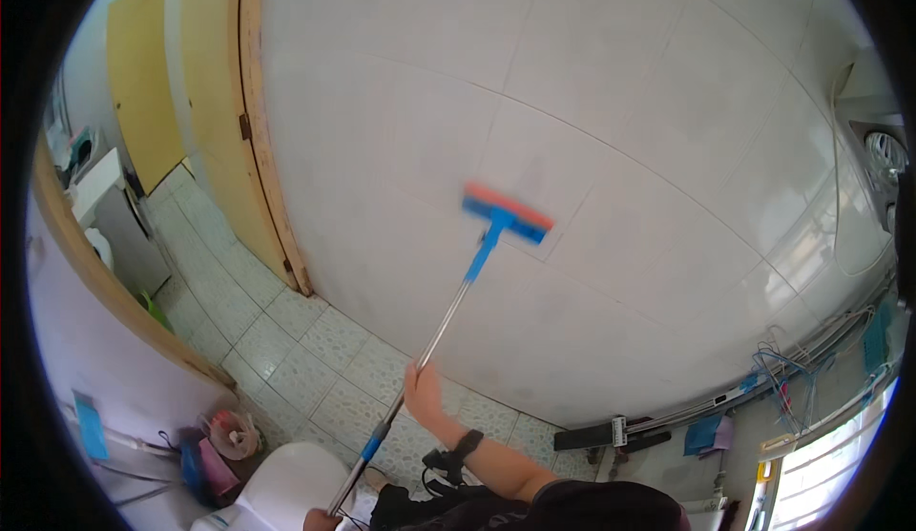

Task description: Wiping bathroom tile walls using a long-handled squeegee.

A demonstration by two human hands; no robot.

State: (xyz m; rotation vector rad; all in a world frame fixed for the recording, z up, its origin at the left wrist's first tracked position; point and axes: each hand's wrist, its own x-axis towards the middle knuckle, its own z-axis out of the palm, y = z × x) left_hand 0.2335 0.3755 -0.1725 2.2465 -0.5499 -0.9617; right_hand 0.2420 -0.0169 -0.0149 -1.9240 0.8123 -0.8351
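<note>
A long-handled scrubber [447, 313] slants upward across the middle of the head view. Its blue head carries an orange-red strip, slightly blurred, against the pale tiled wall [592, 83]; whether the strip is sponge or bristle I cannot tell. Partway up the metal pole, my right hand [423, 393] is closed around it, with a dark band on that wrist. At the bottom edge my left hand [322, 520] grips the lower end of the pole, partly cut off by the frame. A blue collar joins the pole's sections between my hands.
Left stands a yellow door [215, 102] in a wooden frame, opening onto a tiled floor [320, 350]. A white toilet [296, 483] and bagged items [229, 436] are low on the left. Hangers [792, 369], poles and a barred window [830, 464] line the right, below a wall-mounted fixture [883, 149].
</note>
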